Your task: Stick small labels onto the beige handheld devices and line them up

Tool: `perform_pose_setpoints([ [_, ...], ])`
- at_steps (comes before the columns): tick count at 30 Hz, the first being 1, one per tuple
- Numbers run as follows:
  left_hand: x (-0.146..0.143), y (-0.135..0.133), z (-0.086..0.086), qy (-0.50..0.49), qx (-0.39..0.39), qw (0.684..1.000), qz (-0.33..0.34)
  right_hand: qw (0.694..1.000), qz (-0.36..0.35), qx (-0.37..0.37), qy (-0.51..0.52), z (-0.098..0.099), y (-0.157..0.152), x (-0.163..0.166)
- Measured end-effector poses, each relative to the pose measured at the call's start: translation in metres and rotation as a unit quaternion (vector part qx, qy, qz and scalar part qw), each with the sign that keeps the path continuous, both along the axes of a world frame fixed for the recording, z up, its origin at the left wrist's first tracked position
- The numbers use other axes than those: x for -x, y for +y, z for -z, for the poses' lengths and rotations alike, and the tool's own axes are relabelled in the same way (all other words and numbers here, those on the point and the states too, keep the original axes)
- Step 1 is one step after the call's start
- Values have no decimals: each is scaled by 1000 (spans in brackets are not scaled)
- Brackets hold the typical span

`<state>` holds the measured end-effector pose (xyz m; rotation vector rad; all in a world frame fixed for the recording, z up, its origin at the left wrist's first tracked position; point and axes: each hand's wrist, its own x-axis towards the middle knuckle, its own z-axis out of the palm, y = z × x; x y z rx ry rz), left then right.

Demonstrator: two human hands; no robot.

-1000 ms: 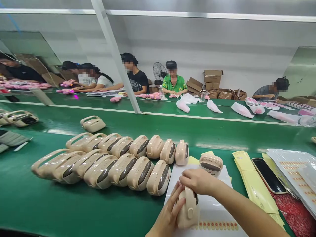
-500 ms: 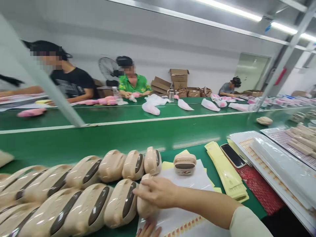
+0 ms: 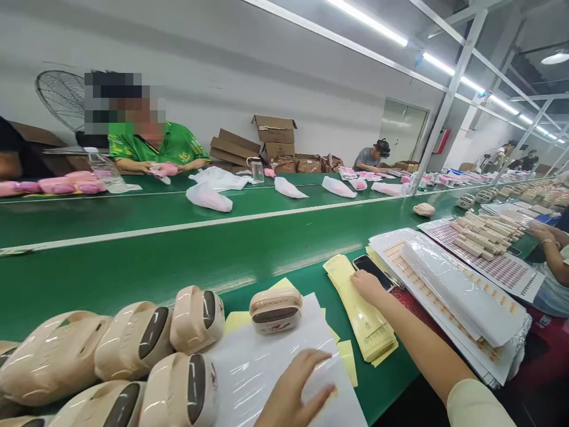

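Observation:
My left hand [image 3: 296, 388] hovers over a white glossy sheet [image 3: 249, 370], thumb and fingers spread, with a small blurred orange patch by one fingertip. My right hand [image 3: 370, 287] is at the edge of a bundle of yellow paper slips [image 3: 359, 317], its fingers drawn together on the slips beside a phone [image 3: 374, 270]. One glossy beige plastic housing with a dark oval panel [image 3: 275, 309] stands at the sheet's far edge. More beige housings [image 3: 198, 317] crowd the left, close together.
A green conveyor [image 3: 178, 255] runs across, with pink items in white wrapping [image 3: 208, 197] beyond it. Sticker sheets under clear plastic [image 3: 444, 296] lie to the right, near beige strips [image 3: 482, 234]. A person in green [image 3: 155, 145] sits opposite; another person's arm [image 3: 549, 243] is at far right.
The view has swung right. My right hand has left the beige housing and reached over to the yellow slips. My left hand has come up into view, fingers apart.

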<state>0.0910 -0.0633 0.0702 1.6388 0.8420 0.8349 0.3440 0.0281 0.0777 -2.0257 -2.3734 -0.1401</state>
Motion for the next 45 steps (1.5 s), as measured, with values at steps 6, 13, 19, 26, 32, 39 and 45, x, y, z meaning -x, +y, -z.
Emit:
perform_pose_setpoints([
  [6, -86, 100, 10, 58, 145, 985, -76, 994, -87, 58, -41, 5, 19, 13],
  [13, -125, 156, 33, 131, 174, 961, -172, 992, -117, 38, 11, 5, 21, 2],
  [19, -121, 161, 28, 121, 91, 963, -223, 989, -82, 8, 125, 8, 8, -15],
  [26, -123, 168, -19, -10, -6, 942, -336, 971, -70, -12, 230, 3, -6, -17],
  [32, -109, 147, -103, -178, -106, 913, -351, 947, -53, -27, 317, 5, -9, -16],
  [39, -71, 100, -127, -239, -104, 943, -208, 841, -67, -24, 537, -48, -22, -10],
  [45, -63, 82, -93, -218, -123, 952, -179, 827, -48, 95, 552, -68, -39, 17],
])
